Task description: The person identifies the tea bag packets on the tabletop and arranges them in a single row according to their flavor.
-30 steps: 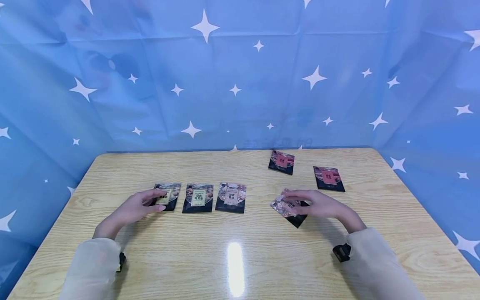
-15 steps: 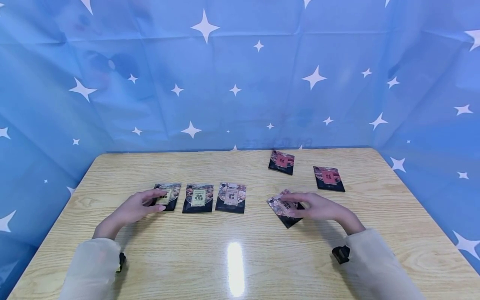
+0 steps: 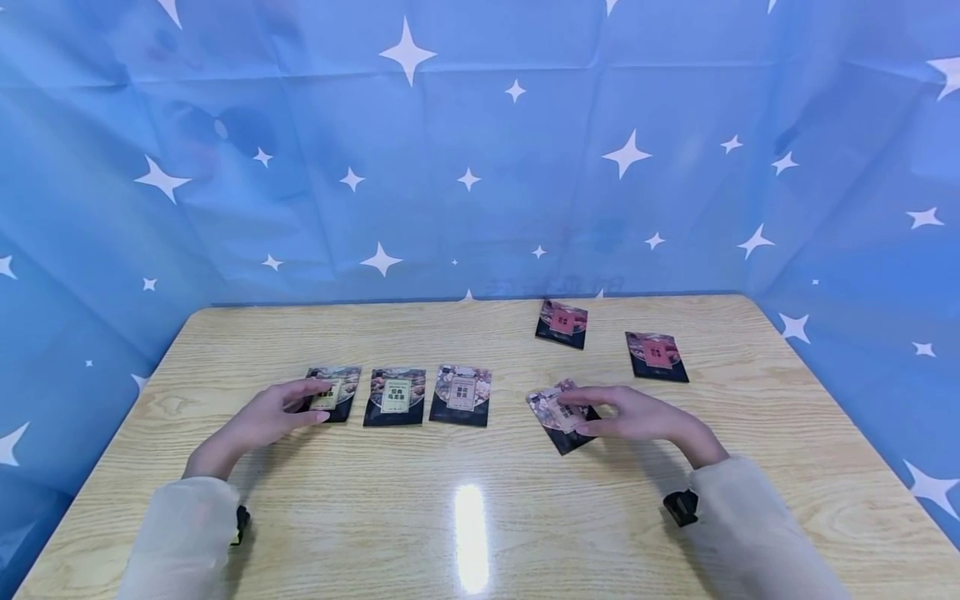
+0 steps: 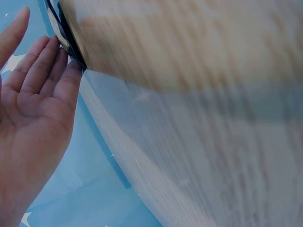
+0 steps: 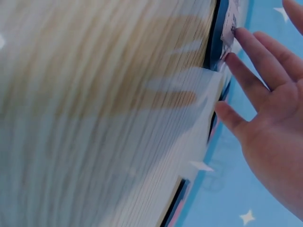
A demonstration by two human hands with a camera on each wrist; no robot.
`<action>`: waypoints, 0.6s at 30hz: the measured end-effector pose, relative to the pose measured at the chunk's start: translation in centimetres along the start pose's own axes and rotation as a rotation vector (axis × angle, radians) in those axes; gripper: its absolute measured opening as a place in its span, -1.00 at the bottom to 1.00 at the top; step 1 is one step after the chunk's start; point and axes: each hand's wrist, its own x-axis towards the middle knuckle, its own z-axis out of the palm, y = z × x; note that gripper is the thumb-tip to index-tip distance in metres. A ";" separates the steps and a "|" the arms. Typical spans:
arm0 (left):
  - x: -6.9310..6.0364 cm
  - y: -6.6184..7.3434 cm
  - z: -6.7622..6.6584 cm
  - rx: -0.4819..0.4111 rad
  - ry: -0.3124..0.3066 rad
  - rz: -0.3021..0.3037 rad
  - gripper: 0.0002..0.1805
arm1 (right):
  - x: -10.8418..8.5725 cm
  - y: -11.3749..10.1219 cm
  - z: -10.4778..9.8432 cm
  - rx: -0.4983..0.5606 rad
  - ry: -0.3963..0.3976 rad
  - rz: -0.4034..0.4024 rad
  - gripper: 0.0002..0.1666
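Note:
Flat tea sachets with dark lower halves lie on the wooden table. My left hand (image 3: 272,415) rests its relaxed fingers on the leftmost sachet (image 3: 345,403), which has a pale green label; the hand covers part of it. In the left wrist view, the fingertips (image 4: 60,52) touch the sachet's edge. My right hand (image 3: 637,414) presses straight fingers onto a tilted sachet with a pale pink label (image 3: 557,417). Seen from the right wrist, the fingertips (image 5: 236,35) lie on this sachet (image 5: 221,35), with the palm raised off the table.
Between the hands lie a green-labelled sachet (image 3: 394,397) and an upright pink-labelled sachet (image 3: 461,395), side by side. Two red-labelled sachets (image 3: 562,323) lie farther back on the right. A blue star-patterned curtain (image 3: 480,150) hangs behind the table (image 3: 360,517).
The tilted pink-labelled sachet has slid left and turned slightly under my right fingers. My left hand and the other sachets have stayed where they were.

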 end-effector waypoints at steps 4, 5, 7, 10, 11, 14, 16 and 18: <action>0.0 -0.1 -0.1 -0.006 -0.003 0.003 -0.36 | 0.8 -0.1 0.3 -0.001 -0.008 -0.001 -0.34; 0.0 -0.1 -0.1 -0.007 -0.005 0.000 -0.36 | 1.0 -0.2 0.3 0.000 -0.011 0.002 -0.34; 0.0 -0.2 -0.1 -0.007 -0.009 -0.004 -0.36 | 1.6 -0.5 0.4 -0.007 -0.017 0.008 -0.34; 0.0 -0.3 -0.1 -0.005 -0.012 -0.008 -0.36 | 2.5 -0.8 0.5 -0.021 -0.025 0.004 -0.34; 0.0 -0.3 -0.1 -0.003 -0.012 -0.007 -0.36 | 2.8 -1.0 0.5 -0.025 -0.027 0.005 -0.34; 0.0 -0.3 -0.1 0.004 -0.009 -0.007 -0.36 | 3.8 -1.3 0.5 -0.034 -0.032 -0.007 -0.34; 0.0 -0.2 -0.1 0.008 -0.010 -0.006 -0.36 | 4.3 -1.5 0.5 -0.041 -0.032 -0.009 -0.34; 0.0 -0.2 -0.1 0.009 -0.010 -0.009 -0.36 | 4.7 -1.7 0.5 -0.047 -0.031 -0.010 -0.34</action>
